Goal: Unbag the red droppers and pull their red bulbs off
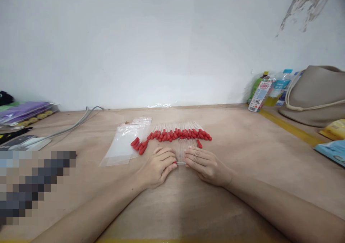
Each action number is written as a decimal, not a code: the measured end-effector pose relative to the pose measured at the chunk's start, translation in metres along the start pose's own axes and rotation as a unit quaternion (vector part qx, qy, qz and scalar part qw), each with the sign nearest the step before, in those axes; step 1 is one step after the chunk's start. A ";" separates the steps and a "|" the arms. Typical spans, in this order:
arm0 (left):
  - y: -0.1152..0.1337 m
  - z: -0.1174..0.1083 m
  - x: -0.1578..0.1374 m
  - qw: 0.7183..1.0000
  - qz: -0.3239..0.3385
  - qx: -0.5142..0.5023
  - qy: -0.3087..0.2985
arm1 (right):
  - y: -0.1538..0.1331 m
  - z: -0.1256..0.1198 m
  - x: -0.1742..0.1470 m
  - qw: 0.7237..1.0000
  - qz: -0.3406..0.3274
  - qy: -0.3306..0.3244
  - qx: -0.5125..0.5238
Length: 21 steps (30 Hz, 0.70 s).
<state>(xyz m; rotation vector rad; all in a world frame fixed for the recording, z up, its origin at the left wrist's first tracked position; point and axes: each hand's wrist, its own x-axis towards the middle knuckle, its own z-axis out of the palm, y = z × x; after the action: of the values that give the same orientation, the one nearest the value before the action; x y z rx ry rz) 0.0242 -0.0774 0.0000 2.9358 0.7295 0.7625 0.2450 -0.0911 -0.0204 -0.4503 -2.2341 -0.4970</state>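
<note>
Red bulb [175,162] sits pinched in left hand [160,166]; right hand [207,165] curls, grip unclear.

- Apparently a simple workroom: a wooden table [256,146] is meeting a white wall [134,45].
- Red-tipped pieces [172,135] are lying in a row mid-frame, beside clear bags [121,147].

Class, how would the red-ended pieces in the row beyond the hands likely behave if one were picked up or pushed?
The red-ended pieces have thin, straight, clear stems, so they are probably light and fairly stiff. Their rounded red ends suggest they could roll a little. Since they lie crowded and overlapping, pushing one would likely nudge its neighbours.
</note>
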 end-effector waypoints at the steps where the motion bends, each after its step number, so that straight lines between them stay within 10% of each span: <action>1: 0.000 0.000 0.000 1.000 0.002 -0.001 0.000 | 0.000 -0.001 0.000 1.000 -0.005 0.000 0.000; 21: -0.008 -0.003 -0.009 0.998 -0.032 -0.049 0.011 | 0.009 -0.017 -0.010 1.000 0.002 0.004 0.028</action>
<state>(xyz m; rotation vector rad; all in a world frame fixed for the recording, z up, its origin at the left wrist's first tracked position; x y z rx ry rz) 0.0122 -0.0742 -0.0026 2.8071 0.7593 0.8018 0.2660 -0.0928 -0.0155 -0.4235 -2.2336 -0.4330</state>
